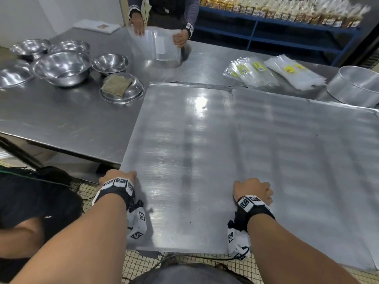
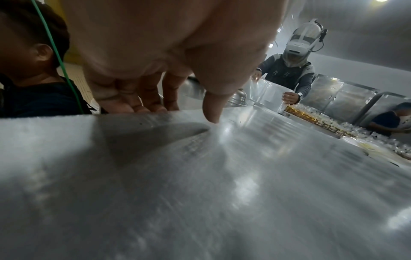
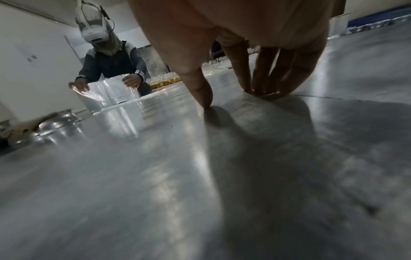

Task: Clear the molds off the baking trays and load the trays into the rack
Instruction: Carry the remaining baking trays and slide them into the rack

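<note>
You have the bare baking tray (image 1: 184,156) in the centre of the head view gripped along both long sides: your left hand (image 1: 118,178) wraps its left edge, thumb on top and fingers curled below, and your right hand (image 1: 254,190) clamps the right edge beside the second tray (image 1: 307,160), thumb pressed on the sheet. Holding it near your end, hands apart, looks meant to keep the wide sheet level as it leaves the steel table (image 1: 61,119); the near end already overhangs the floor. No molds show on it, and the rack is out of view. To the upper left stand steel bowls (image 1: 61,68), one holding a folded cloth (image 1: 115,86); at the top another person (image 1: 164,9) handles clear plastic bags (image 1: 158,44), and a round pan (image 1: 354,85) sits at right.
</note>
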A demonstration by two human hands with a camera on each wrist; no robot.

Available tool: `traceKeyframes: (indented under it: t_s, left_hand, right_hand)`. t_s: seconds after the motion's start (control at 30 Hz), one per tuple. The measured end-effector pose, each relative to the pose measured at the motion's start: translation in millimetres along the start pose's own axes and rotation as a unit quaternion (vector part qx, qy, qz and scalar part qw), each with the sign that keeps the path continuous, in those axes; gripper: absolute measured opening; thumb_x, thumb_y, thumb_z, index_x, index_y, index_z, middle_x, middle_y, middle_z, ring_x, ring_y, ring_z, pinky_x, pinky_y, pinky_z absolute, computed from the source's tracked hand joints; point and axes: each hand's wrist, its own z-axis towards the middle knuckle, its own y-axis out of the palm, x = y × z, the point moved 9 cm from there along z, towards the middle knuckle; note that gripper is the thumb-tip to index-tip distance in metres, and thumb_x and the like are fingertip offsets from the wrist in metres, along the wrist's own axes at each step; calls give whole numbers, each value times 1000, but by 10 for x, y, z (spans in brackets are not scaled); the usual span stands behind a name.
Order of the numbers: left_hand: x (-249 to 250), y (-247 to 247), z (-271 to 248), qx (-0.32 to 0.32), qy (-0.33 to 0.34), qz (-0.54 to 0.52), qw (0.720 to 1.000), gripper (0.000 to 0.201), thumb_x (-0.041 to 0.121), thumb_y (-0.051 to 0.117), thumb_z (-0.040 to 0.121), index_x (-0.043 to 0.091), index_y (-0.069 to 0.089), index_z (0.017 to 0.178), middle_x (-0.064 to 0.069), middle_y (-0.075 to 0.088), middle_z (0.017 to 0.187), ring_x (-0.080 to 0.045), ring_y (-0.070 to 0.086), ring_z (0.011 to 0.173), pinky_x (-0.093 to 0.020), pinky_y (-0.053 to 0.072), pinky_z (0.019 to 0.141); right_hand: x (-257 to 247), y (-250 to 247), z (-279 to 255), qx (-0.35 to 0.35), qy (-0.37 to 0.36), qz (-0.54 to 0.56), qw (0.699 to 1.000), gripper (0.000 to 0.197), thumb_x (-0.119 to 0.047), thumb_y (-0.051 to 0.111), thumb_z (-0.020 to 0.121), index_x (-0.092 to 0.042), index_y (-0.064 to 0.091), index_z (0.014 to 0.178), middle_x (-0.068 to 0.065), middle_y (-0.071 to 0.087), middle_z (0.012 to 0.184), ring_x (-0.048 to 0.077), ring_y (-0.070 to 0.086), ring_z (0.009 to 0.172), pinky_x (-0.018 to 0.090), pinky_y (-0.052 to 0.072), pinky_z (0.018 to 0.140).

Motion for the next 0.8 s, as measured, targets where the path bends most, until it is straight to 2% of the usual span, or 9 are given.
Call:
traceKeyframes:
  t_s: [0.1, 0.17, 0.23, 0.33, 0.43, 0.53, 0.63, 0.73, 0.8]
  left_hand:
    - [11, -27, 43, 2, 7, 17, 1000, 41, 32, 56, 93, -3, 62, 112, -22, 64, 113, -33, 55, 80, -36, 42, 65]
    - [58, -59, 14, 2, 36, 54, 998, 33, 22, 46, 100, -4, 61, 115, -24, 60, 121, -37, 59, 100, -42, 49, 85]
    - [55, -106, -7, 10, 39, 61, 997, 33, 16, 42, 103, -5, 60, 121, -25, 57, 127, -38, 56, 116, -42, 46, 98]
    - [15, -97, 120, 7, 42, 26, 999, 39, 19, 45, 103, -8, 54, 131, -26, 54, 135, -39, 51, 125, -41, 41, 98]
    - [1, -111, 188, -10, 47, 38, 998, 38, 21, 43, 104, -7, 58, 126, -26, 56, 130, -40, 54, 120, -40, 42, 96]
    - [11, -156, 115, -18, 46, 18, 999, 39, 22, 40, 105, -3, 57, 129, -25, 56, 129, -38, 55, 119, -37, 41, 93]
    - [-22, -120, 90, -10, 30, -26, 999, 42, 23, 45, 104, -5, 52, 135, -25, 53, 137, -38, 52, 125, -38, 42, 95]
    - [-106, -122, 48, 9, 13, -35, 999, 40, 29, 48, 102, -4, 59, 123, -25, 58, 128, -41, 57, 115, -41, 45, 88]
    - [-139, -137, 0, 26, -5, -52, 998, 41, 33, 55, 99, -7, 60, 93, -28, 61, 119, -39, 58, 97, -39, 40, 78]
  right_hand:
    - [4, 1, 4, -8, 5, 23, 1000, 35, -36, 60, 82, -9, 64, 104, 17, 45, 123, 39, 42, 117, 46, 43, 95]
    - [27, -18, 4, -14, 20, 34, 999, 38, -37, 61, 79, -9, 62, 105, 16, 44, 122, 38, 44, 115, 46, 45, 94]
    - [59, -34, -3, -25, 38, 51, 998, 45, -39, 63, 76, -9, 60, 109, 15, 44, 123, 38, 46, 113, 48, 45, 94]
    - [93, -61, 13, -31, 58, 82, 994, 52, -41, 67, 69, -10, 59, 109, 15, 45, 116, 39, 53, 105, 47, 49, 91]
    - [114, -106, 44, -48, 63, 110, 991, 40, -41, 67, 68, -10, 56, 91, 13, 45, 98, 38, 58, 91, 41, 51, 82]
    - [98, -114, 85, -59, 57, 136, 987, 31, -40, 68, 67, -12, 54, 71, 14, 62, 92, 36, 62, 85, 40, 53, 83]
    - [108, -117, 98, -69, 61, 175, 980, 31, -39, 71, 62, -10, 62, 71, 13, 69, 82, 33, 65, 75, 38, 56, 78]
    - [172, -115, 130, -79, 73, 212, 971, 26, -30, 74, 70, -6, 63, 72, 11, 66, 71, 27, 61, 62, 29, 47, 60]
    - [212, -102, 143, -66, 74, 215, 971, 24, -25, 74, 71, -4, 63, 70, 10, 64, 67, 26, 57, 57, 28, 45, 57]
